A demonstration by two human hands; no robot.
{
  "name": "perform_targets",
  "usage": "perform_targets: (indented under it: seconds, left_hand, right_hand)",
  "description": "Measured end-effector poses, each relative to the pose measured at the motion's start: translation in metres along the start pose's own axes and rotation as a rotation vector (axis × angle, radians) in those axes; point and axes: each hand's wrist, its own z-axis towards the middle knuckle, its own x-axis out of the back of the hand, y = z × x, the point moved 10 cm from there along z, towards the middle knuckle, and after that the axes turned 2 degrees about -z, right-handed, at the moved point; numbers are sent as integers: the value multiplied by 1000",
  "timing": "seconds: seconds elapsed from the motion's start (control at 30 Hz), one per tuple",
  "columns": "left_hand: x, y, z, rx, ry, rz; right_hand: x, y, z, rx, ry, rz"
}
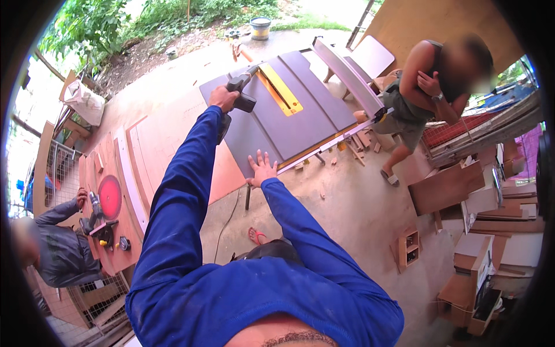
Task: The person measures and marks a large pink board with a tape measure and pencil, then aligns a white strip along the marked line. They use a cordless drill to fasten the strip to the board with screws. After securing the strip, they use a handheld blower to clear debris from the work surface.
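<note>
My left hand, at the end of a long blue sleeve, is closed round the handle of a dark cordless drill. The drill is over the far left part of a grey table saw top, its nose pointing up and right. Whether it touches the top I cannot tell. A yellow insert with a dark slot runs along the saw table just right of the drill. My right hand lies with fingers spread at the table's near edge and holds nothing.
A long metal fence borders the saw's right side. One person stands there with arms crossed. Another person works at left beside a red disc and power tools. Wood offcuts and a cable lie on the floor.
</note>
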Motion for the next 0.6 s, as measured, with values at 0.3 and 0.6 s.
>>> perform_targets:
  seconds: [0.3, 0.6]
  left_hand:
    - [30, -19, -209, -54, -145, -161]
    - [68, 25, -377, 102, -275, -283]
  right_hand:
    - [-9, 13, -6, 28, -5, -69]
    - [-2, 41, -28, 336, 278, -87]
